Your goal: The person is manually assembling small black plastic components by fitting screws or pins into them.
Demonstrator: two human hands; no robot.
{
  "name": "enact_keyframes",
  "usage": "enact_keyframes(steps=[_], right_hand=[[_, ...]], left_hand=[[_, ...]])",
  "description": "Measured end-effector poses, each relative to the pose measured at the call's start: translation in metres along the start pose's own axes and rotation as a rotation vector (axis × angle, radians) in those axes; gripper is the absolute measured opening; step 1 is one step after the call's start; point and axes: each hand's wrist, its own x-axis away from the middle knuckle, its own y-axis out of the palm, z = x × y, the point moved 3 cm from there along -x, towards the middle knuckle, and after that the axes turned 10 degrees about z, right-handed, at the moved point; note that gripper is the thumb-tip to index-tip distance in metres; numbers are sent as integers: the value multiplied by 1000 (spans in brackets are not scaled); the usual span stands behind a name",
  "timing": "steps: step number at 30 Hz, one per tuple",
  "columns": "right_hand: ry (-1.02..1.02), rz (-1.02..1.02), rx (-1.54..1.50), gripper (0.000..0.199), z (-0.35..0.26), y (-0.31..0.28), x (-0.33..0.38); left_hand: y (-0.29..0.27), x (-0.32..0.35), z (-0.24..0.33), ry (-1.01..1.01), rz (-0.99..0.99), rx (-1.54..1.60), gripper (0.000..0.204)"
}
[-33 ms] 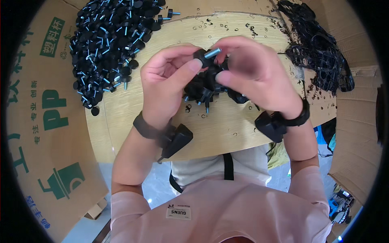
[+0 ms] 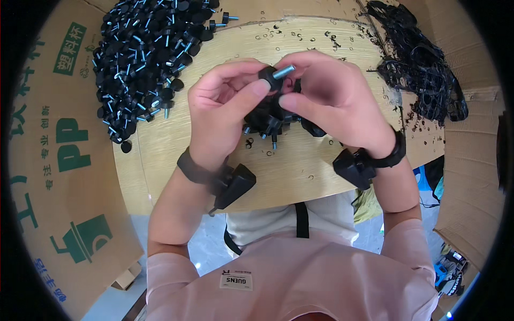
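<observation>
Between the thumb and fingers of my left hand (image 2: 227, 93) is a round black rubber knob with a threaded stud (image 2: 277, 76); its bright metal stud points up and to the right. My right hand (image 2: 342, 99) is curled close beside it, thumb bent in toward the knob's edge. Whatever its fingertips pinch is hidden or too small to name. Below both hands lies a small heap of black studded knobs (image 2: 273, 125), partly covered by the hands. Each wrist wears a black strap with a black block on it.
A big pile of studded knobs (image 2: 144, 64) covers the table's (image 2: 225, 160) far left. Black moulded scrap (image 2: 423, 75) lies at the far right. Small black rings (image 2: 300, 37) are scattered at the back. Cardboard walls (image 2: 59, 134) stand on both sides.
My right hand has moved slightly left, bringing its thumb nearer the held knob. The knob in my left hand has shifted a little to the right.
</observation>
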Motion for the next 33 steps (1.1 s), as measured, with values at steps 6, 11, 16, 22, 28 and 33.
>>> enact_keyframes(steps=[6, 11, 16, 22, 28, 33], right_hand=[[-27, 199, -13, 12, 6, 6, 9], [115, 189, -131, 10, 11, 0, 12], [-186, -42, -122, 8, -13, 7, 22], [-129, -315, 146, 5, -16, -15, 3], [-122, 593, 749, 39, 20, -150, -18], [-134, 849, 1171, 47, 42, -234, 10]], left_hand=[[1, 0, -2, 11, 2, -39, 24], [1, 0, -1, -42, -90, -19, 23], [-5, -6, -2, -44, 34, -84, 20], [-26, -17, 26, -55, 2, -645, 25], [-67, -56, 68, 370, 495, -544, 49], [-43, -12, 37, -17, 262, -663, 23]])
